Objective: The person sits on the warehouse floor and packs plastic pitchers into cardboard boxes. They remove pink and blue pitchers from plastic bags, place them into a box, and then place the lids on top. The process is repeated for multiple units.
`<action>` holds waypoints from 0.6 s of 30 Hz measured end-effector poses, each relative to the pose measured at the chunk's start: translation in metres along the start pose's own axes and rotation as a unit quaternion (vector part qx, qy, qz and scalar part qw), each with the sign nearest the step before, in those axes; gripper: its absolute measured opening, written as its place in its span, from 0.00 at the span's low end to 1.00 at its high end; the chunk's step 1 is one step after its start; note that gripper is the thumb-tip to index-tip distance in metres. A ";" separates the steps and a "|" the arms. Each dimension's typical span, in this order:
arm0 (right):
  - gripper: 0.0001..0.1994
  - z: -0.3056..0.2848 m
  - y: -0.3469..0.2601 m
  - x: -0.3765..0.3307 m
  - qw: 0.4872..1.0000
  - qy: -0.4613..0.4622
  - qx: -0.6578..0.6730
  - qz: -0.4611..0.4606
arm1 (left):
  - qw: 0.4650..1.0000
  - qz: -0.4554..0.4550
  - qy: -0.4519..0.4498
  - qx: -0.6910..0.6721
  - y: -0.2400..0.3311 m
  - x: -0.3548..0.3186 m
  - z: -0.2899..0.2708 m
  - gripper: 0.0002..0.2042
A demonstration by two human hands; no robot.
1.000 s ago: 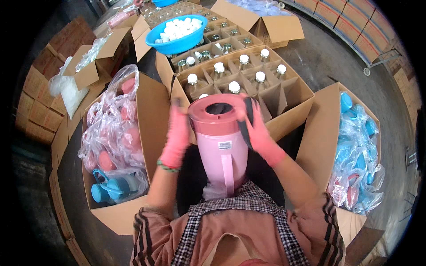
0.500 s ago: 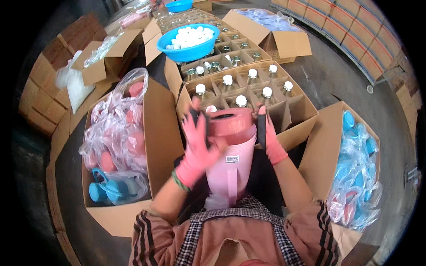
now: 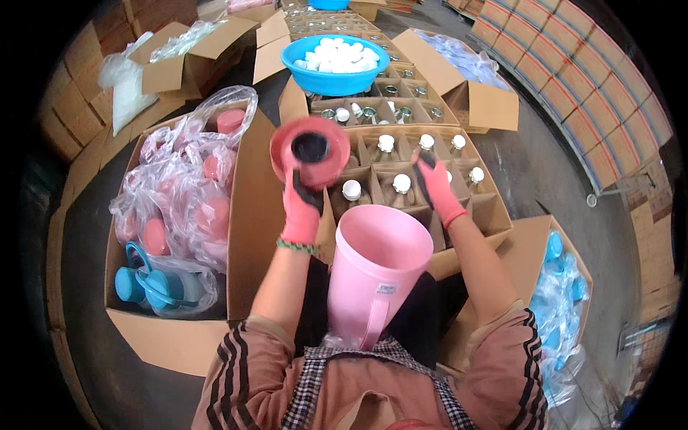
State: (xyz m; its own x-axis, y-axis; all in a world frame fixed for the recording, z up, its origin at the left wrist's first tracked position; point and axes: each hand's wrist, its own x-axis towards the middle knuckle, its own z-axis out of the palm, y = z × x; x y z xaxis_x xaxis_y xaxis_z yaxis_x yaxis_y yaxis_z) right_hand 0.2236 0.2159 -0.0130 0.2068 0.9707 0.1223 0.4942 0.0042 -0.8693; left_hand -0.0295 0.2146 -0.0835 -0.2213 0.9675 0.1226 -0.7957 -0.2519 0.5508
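Note:
A pink plastic jug point(image 3: 356, 283) with its handle toward me stands between my thighs, its mouth uncovered. My left hand point(image 3: 301, 208), in a pink glove with dark fingers, is closed on the round pink lid point(image 3: 332, 163), holding it up to the left of the jug. A dark round middle shows on the lid. My right hand point(image 3: 438, 192), gloved alike, reaches over the divided carton point(image 3: 469, 240) with fingers stretched and nothing visible in them. Its fingertips are close to a white-capped glass bottle point(image 3: 426, 142); whether they touch it is unclear. Other white-capped bottles point(image 3: 385, 147) stand in the compartments.
At left, a carton point(image 3: 252, 215) holds bagged pink jugs point(image 3: 213, 215) and blue ones point(image 3: 168, 288). Bagged blue items point(image 3: 555, 308) fill a carton at right. A blue basin point(image 3: 332, 82) of white caps point(image 3: 337, 56) rests on bottle cartons ahead. Stacked cartons point(image 3: 566, 64) stand far right.
The pink lid has come off the jug's mouth and moved left and up in my left hand. My right hand has moved from the jug's side forward to the bottles.

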 end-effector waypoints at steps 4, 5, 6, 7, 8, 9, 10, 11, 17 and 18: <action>0.20 0.046 0.017 0.008 0.949 -0.256 -0.184 0.016 | 0.964 -0.106 0.159 -0.183 -0.018 -0.016 -0.051 0.19; 0.22 0.058 0.021 0.015 0.934 -0.279 -0.215 -0.059 | 0.966 -0.100 0.176 -0.162 -0.016 -0.004 -0.048 0.18; 0.23 0.070 0.028 0.021 0.912 -0.301 -0.245 -0.133 | 0.968 -0.082 0.163 -0.172 -0.017 -0.006 -0.046 0.17; 0.25 0.081 0.035 0.028 0.885 -0.318 -0.270 -0.208 | 0.970 -0.079 0.162 -0.160 -0.016 -0.004 -0.042 0.17; 0.31 0.092 0.036 0.033 0.846 -0.349 -0.307 -0.262 | 0.972 -0.074 0.164 -0.150 -0.015 -0.004 -0.041 0.17; 0.32 0.103 0.039 0.035 0.824 -0.377 -0.333 -0.260 | 0.974 -0.070 0.165 -0.139 -0.013 -0.004 -0.040 0.16; 0.33 0.114 0.036 0.033 0.802 -0.403 -0.358 -0.258 | 0.966 -0.093 0.185 -0.152 -0.010 -0.002 -0.037 0.15; 0.34 0.123 0.033 0.033 0.777 -0.429 -0.383 -0.255 | 0.966 -0.102 0.190 -0.146 -0.009 -0.001 -0.036 0.14; 0.33 0.154 0.039 0.029 0.764 -0.421 -0.416 -0.257 | 0.969 -0.120 0.172 -0.129 -0.003 0.000 -0.029 0.12; 0.32 0.156 0.047 0.026 0.775 -0.410 -0.411 -0.250 | 0.968 -0.122 0.172 -0.133 -0.005 -0.001 -0.030 0.11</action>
State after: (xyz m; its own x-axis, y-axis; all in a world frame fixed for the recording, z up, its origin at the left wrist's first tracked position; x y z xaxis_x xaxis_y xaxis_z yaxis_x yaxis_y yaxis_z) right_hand 0.1205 0.2784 -0.1250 -0.6239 0.7247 -0.2925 0.7798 0.6018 -0.1722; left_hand -0.0425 0.2144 -0.1115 -0.1473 0.9450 -0.2919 -0.9549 -0.0589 0.2912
